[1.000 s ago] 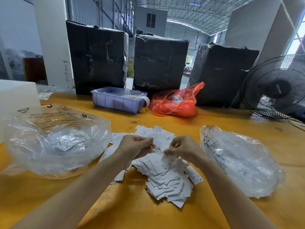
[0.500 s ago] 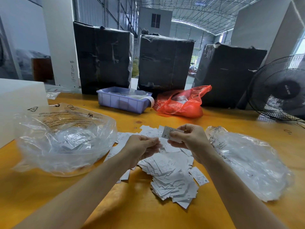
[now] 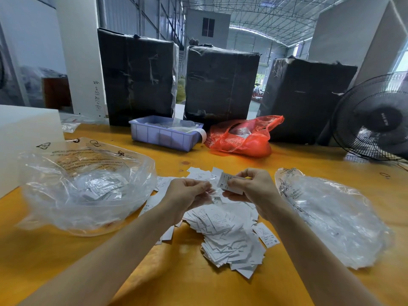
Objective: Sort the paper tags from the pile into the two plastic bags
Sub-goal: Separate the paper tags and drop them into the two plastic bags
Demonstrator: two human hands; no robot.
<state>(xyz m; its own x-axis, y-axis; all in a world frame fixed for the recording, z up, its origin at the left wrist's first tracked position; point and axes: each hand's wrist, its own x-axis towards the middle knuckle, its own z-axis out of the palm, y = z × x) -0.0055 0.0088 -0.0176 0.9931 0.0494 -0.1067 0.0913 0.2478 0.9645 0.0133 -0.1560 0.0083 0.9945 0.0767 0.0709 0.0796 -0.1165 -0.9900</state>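
- My right hand pinches one paper tag marked XL between thumb and fingertips, raised above the pile.
- My left hand has its fingers curled, tips meeting just beside that tag; whether they hold a tag, I cannot tell.
- Pile lies on the yellow table below both hands, its near edge ragged, with bare table toward me.
- Left plastic bag sits open, its rim touching the pile's left edge, tags inside.
- Right plastic bag lies flatter, just beside my right wrist.
- Farther back: blue tray, red bag, fan at the right edge.
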